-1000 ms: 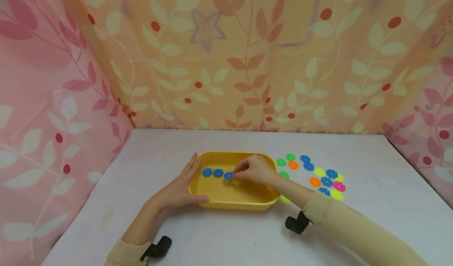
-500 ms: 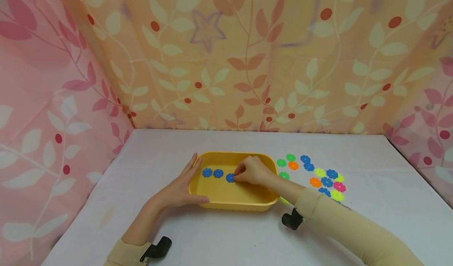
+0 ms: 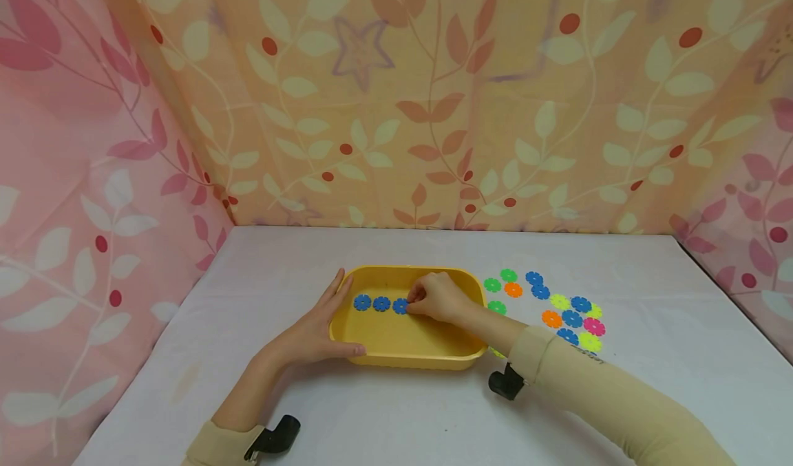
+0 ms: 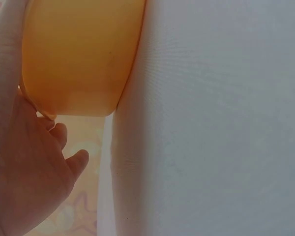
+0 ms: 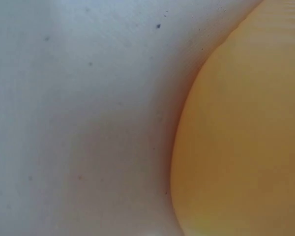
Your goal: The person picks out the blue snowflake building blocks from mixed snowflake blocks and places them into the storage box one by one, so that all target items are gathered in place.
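Observation:
In the head view a yellow plastic tray stands on the white tabletop. My left hand holds its left end, the thumb along the front rim and the fingers at the left rear corner. The left wrist view shows that hand against the tray's outer wall. Inside the tray two blue flower-shaped plastic discs lie side by side. My right hand pinches another blue flower disc at the right end of this row. Only the tray's wall and the tabletop appear in the right wrist view.
To the right of the tray, loose flower discs in blue, green, orange, yellow and pink are scattered on the table. A patterned cloth wall rises behind the table.
The blue disc in my right hand went slightly right and toward me, then back left beside the other two. My right forearm has shifted a little left. The left hand stays put.

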A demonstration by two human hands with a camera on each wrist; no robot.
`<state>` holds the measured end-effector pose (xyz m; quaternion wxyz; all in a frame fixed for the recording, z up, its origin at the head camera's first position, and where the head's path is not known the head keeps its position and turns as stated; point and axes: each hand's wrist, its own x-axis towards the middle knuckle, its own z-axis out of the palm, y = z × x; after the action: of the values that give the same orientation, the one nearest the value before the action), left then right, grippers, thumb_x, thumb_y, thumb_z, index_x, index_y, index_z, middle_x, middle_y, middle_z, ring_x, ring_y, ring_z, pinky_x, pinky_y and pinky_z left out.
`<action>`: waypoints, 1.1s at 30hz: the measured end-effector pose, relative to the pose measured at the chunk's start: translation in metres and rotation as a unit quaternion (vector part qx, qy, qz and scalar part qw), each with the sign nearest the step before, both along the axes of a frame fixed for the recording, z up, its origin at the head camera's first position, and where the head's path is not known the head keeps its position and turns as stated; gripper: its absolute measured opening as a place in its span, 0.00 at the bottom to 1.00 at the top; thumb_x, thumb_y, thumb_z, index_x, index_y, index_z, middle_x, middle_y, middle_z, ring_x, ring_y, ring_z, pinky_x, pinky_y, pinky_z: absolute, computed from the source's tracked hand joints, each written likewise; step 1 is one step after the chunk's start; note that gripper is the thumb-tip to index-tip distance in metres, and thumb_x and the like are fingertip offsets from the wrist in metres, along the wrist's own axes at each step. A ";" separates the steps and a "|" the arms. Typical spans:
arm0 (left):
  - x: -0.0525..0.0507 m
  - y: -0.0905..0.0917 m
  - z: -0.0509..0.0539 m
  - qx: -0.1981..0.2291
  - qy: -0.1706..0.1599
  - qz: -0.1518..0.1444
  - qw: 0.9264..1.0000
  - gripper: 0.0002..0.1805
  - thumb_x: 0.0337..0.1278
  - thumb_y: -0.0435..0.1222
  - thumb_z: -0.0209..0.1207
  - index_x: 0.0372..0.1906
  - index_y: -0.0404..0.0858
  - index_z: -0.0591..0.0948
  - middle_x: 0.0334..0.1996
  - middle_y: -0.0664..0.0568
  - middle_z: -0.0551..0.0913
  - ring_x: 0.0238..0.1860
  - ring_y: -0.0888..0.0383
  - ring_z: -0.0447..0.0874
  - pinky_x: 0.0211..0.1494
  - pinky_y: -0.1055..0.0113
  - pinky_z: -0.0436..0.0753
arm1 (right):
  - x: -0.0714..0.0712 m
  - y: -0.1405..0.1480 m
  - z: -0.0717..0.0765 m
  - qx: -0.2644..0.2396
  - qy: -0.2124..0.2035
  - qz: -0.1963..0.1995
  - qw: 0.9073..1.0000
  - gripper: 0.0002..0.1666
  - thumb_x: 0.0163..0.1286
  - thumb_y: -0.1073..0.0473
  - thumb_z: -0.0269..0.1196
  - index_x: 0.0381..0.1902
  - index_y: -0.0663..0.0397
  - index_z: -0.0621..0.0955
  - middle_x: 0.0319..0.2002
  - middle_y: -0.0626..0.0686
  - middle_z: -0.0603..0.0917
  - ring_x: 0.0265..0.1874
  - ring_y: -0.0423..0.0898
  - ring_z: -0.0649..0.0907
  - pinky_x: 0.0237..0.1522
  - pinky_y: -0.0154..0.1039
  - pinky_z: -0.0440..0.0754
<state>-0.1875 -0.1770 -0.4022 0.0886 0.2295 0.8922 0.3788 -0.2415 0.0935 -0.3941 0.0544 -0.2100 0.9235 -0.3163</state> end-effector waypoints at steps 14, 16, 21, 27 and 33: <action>-0.001 -0.002 -0.002 0.006 0.008 -0.004 1.000 0.67 0.40 0.59 0.72 0.79 0.49 0.41 0.78 0.57 0.30 0.77 0.46 0.35 0.71 0.40 0.52 | -0.001 -0.004 0.000 0.005 0.024 -0.002 1.000 0.06 0.57 0.60 0.74 0.29 0.54 0.86 0.24 0.44 0.82 0.25 0.38 0.78 0.33 0.30 0.79; -0.001 -0.002 -0.002 0.006 0.009 -0.004 1.000 0.67 0.40 0.59 0.72 0.79 0.50 0.41 0.78 0.57 0.31 0.77 0.46 0.35 0.71 0.40 0.52 | -0.002 -0.004 -0.001 0.004 0.025 -0.002 1.000 0.06 0.57 0.60 0.74 0.29 0.55 0.86 0.24 0.44 0.82 0.25 0.38 0.79 0.33 0.30 0.79; -0.001 -0.002 -0.002 0.007 0.010 -0.004 1.000 0.67 0.40 0.59 0.72 0.79 0.50 0.41 0.78 0.57 0.31 0.77 0.46 0.35 0.71 0.40 0.52 | -0.002 -0.005 -0.001 0.005 0.025 -0.005 1.000 0.06 0.57 0.60 0.74 0.29 0.54 0.85 0.24 0.43 0.82 0.25 0.38 0.79 0.33 0.30 0.79; 0.000 -0.002 -0.001 0.003 0.009 -0.004 1.000 0.67 0.40 0.60 0.72 0.79 0.50 0.41 0.78 0.56 0.31 0.77 0.46 0.36 0.71 0.40 0.53 | -0.002 -0.006 -0.001 0.010 0.019 -0.011 1.000 0.07 0.57 0.59 0.74 0.30 0.54 0.85 0.24 0.43 0.81 0.26 0.38 0.78 0.33 0.31 0.79; 0.000 -0.002 -0.001 0.001 0.007 -0.005 1.000 0.66 0.40 0.60 0.72 0.79 0.50 0.41 0.78 0.59 0.30 0.77 0.46 0.36 0.71 0.41 0.54 | -0.002 -0.007 -0.001 0.013 0.011 -0.018 1.000 0.07 0.57 0.58 0.74 0.29 0.53 0.85 0.23 0.43 0.81 0.26 0.39 0.78 0.33 0.31 0.78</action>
<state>-0.1879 -0.1787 -0.4031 0.0839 0.2367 0.8912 0.3777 -0.2432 0.0862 -0.3950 0.0414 -0.1959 0.9316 -0.3034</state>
